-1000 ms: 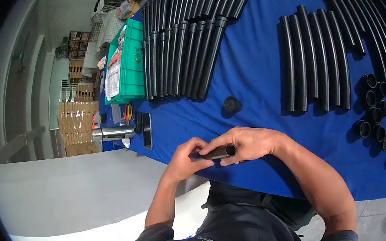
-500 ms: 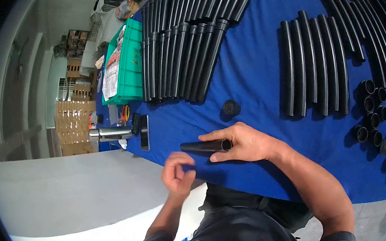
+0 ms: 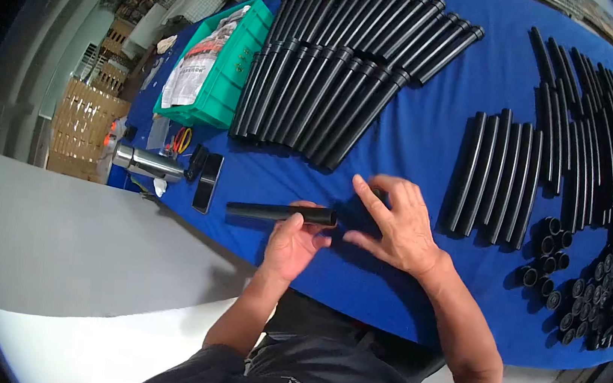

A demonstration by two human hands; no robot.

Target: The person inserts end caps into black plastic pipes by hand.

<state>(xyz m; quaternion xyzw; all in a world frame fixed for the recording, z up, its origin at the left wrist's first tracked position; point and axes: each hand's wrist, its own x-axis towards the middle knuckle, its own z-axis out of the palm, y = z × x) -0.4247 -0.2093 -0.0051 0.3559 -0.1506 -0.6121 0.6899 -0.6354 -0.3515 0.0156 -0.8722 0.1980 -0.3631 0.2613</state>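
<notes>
My left hand (image 3: 291, 249) is closed round a black tube (image 3: 259, 210) near its open end, which faces right. The tube lies level above the blue cloth, its other end pointing left. Just right of the tube's open end is my right hand (image 3: 402, 229), thumb and fingers apart. A dark round cap (image 3: 377, 193) shows partly behind its fingers; whether they touch it I cannot tell.
Capped black tubes (image 3: 317, 102) lie in two rows beside a green crate (image 3: 222, 80). A phone (image 3: 207, 182), scissors (image 3: 183, 140) and a steel flask (image 3: 149, 164) are at left. Uncapped tubes (image 3: 500, 180) and loose caps (image 3: 586, 295) lie at right.
My left hand has taken hold of the tube. My right hand has let go of it and moved to the dark cap. The camera view has turned and shifted.
</notes>
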